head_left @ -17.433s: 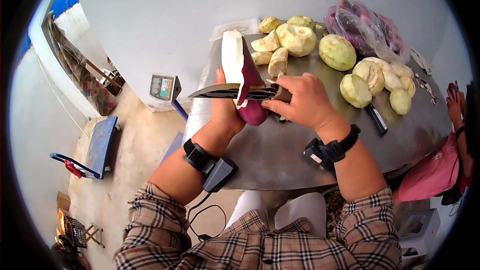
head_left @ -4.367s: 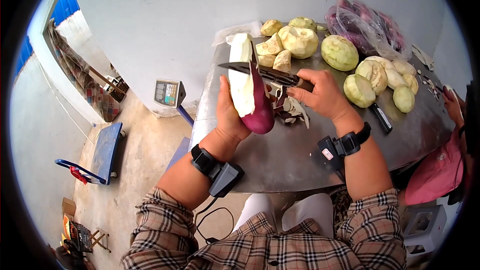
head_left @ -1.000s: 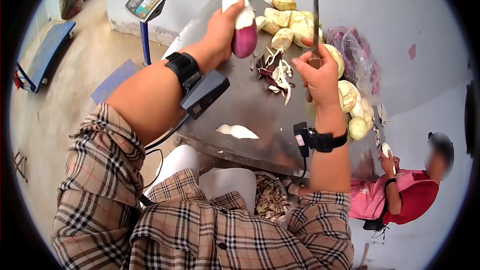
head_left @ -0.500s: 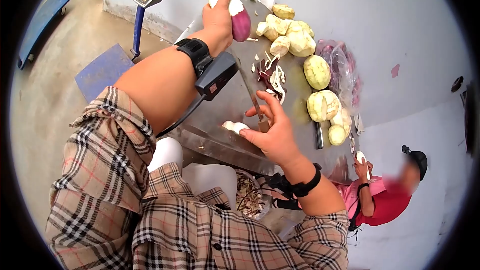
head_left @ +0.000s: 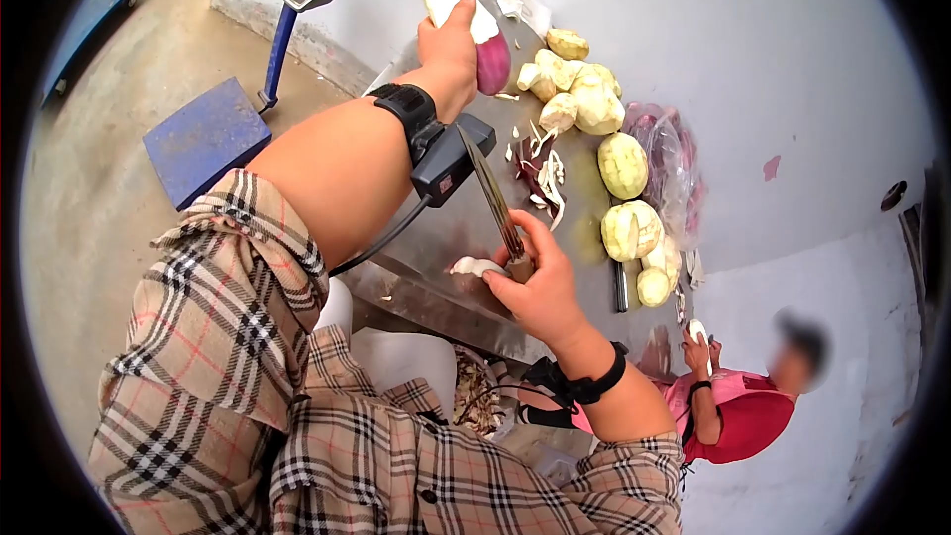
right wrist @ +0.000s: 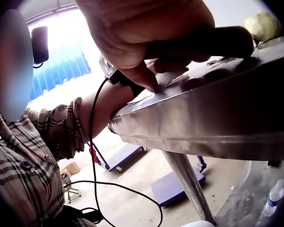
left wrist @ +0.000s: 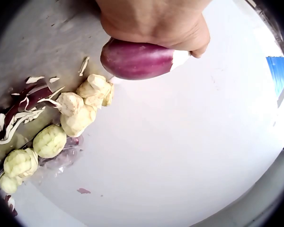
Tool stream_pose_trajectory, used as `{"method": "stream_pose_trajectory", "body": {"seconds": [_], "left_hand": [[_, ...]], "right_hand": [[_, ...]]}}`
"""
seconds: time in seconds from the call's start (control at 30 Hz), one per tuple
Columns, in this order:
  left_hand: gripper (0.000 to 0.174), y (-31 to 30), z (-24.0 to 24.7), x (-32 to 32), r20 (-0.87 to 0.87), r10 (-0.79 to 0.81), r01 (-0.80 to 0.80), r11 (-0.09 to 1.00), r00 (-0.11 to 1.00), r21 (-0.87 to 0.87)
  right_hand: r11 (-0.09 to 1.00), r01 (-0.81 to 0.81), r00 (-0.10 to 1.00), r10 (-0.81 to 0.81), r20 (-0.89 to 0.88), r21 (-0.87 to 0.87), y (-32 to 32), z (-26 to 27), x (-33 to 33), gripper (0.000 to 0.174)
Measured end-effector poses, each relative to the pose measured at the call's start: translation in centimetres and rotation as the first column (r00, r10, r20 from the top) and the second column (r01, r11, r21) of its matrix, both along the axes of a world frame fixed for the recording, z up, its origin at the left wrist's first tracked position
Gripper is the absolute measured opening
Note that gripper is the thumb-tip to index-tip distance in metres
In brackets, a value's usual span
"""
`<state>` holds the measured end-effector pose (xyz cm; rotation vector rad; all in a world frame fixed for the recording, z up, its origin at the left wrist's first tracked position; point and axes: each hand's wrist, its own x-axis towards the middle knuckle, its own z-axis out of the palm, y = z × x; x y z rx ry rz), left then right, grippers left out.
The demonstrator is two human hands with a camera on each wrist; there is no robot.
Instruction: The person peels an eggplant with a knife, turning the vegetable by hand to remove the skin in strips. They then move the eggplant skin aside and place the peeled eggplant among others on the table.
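At the far left of the table my left hand [head_left: 451, 50] grips a half-peeled eggplant [head_left: 492, 63], white at its far end and purple nearer me. The left wrist view shows the purple skin of this eggplant [left wrist: 137, 60] under the palm. Near the front edge, my right hand [head_left: 545, 292] holds a knife [head_left: 489, 186] by its handle, its blade slanting up and left. Thumb and fingertips of that hand are down at a small white strip [head_left: 475, 266] lying on the metal tabletop. From the right wrist, the dark knife handle [right wrist: 203, 43] crosses under the palm.
Dark and white peelings [head_left: 540, 173] lie mid-table. Several peeled eggplants [head_left: 622, 166], a bag of purple eggplants [head_left: 674, 159] and another knife [head_left: 620, 287] are beyond. A tub of scraps [head_left: 480, 396] is below the edge; another person [head_left: 738, 416] sits at right.
My right hand has come down from mid-table, knife held upright, to the white strip by the front edge. The left hand keeps its hold on the eggplant. The head view has turned.
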<state>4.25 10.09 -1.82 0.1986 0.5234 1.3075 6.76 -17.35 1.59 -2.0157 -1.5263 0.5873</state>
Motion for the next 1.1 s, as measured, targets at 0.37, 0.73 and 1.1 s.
{"method": "stream_pose_trajectory", "body": {"seconds": [0.37,0.73,1.1], "left_hand": [[0.05,-0.7,-0.2,-0.1,0.033,-0.131,0.128,0.989,0.991,0.071],[0.038,-3.5,-0.3,-0.5,-0.095,-0.606,0.591,0.712,0.79,0.378],[0.051,-5.9,2.3,-1.7,-0.216,-0.611,0.631,0.624,0.762,0.461]], "right_hand": [[0.953,0.22,0.971,-0.194,-0.141,0.21,1.7,2.6,4.6,0.052],[0.82,0.348,0.934,-0.26,-0.246,0.453,8.0,3.1,12.0,0.033],[0.861,0.286,0.948,-0.319,0.01,0.421,7.9,2.4,12.1,0.044]]}}
